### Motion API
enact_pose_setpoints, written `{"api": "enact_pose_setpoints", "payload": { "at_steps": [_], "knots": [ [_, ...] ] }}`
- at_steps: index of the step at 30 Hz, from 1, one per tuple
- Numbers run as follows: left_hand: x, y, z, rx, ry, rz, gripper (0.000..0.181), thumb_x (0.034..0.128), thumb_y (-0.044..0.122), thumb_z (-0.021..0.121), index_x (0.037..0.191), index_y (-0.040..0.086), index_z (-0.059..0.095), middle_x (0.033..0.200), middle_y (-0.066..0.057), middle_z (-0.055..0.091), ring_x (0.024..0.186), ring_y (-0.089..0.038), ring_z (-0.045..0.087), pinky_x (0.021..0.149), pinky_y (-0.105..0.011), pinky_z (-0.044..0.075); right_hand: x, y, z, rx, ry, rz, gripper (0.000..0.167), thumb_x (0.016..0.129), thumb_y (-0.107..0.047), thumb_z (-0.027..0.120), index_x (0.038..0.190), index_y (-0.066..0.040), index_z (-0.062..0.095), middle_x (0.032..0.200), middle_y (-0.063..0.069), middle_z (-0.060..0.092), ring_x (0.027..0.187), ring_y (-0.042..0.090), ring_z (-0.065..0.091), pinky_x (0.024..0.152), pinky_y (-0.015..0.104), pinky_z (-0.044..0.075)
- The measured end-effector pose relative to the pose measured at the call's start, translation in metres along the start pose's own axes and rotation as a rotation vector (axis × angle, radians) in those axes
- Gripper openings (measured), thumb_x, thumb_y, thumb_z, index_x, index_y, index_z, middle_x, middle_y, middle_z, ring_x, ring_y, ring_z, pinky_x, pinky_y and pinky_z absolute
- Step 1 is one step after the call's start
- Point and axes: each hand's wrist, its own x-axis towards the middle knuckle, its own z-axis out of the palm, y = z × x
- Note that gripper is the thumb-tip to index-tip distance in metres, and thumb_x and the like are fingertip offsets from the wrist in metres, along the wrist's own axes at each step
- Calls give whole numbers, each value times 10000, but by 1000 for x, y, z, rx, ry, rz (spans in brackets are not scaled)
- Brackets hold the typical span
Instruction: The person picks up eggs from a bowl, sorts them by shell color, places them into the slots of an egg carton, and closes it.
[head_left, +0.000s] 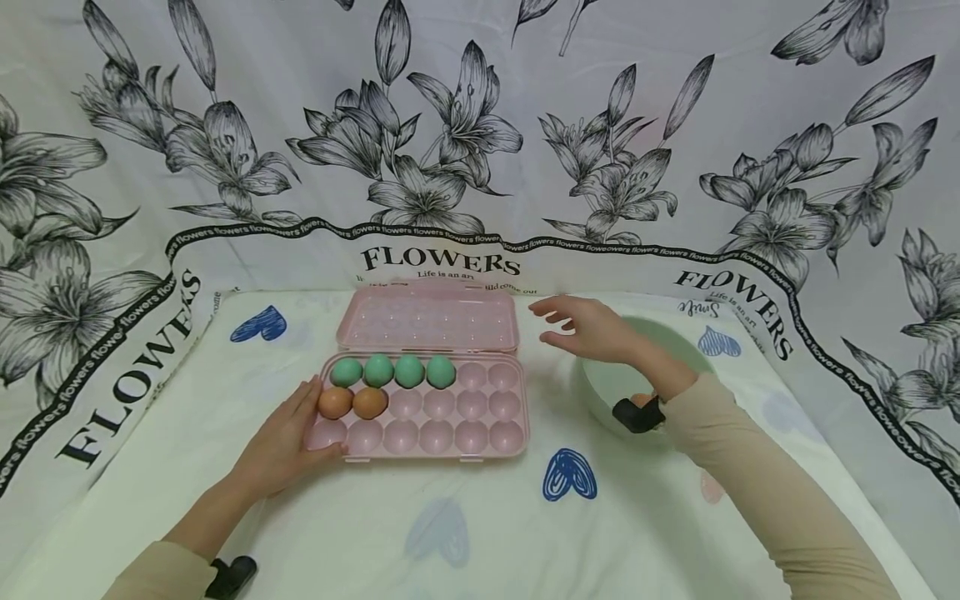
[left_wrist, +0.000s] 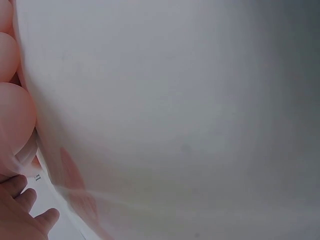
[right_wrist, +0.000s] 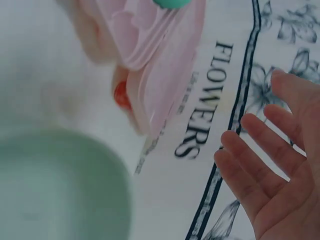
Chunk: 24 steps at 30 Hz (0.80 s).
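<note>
A pink egg carton [head_left: 438, 406] lies with its lid [head_left: 431, 317] folded back. Several green eggs [head_left: 409, 372] fill the left of its back row; two brown eggs [head_left: 352, 403] sit at the left of the middle row. My left hand [head_left: 281, 437] grips the carton's front left corner, thumb along the front edge and fingers along the side. My right hand [head_left: 588, 329] is raised between the carton and a pale green bowl [head_left: 603, 387], fingers spread with nothing in them. In the bowl a brown egg [head_left: 641, 399] shows partly, mostly hidden by the right wrist's black strap.
A white cloth with printed hearts [head_left: 569, 475] covers the table. Behind it hangs a curtain [head_left: 465, 200] printed with flowers and lettering. The right forearm [head_left: 780, 492] reaches across the bowl's near side.
</note>
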Motion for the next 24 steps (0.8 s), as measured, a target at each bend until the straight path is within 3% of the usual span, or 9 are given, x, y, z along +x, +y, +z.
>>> {"api": "enact_pose_setpoints", "payload": {
  "at_steps": [9,24],
  "knots": [
    [0,0,0,3,-4,-3,1081,729,629,636,1457,-12,161,1465,-274,235,1324,-454,246,1020,-615,279,-39,32,-16,25,3,153,438,882,-175,618,1291,-64,506,1254,154,567,1079,323,592,870,412,516],
    [0,-1,1,1,6,-2,1084,724,622,647,1457,-14,163,1463,-277,238,1321,-455,251,1018,-613,284,-101,75,-27,-88,-76,312,434,900,-252,594,1217,37,524,1182,248,582,1027,385,595,840,470,504]
  ]
}}
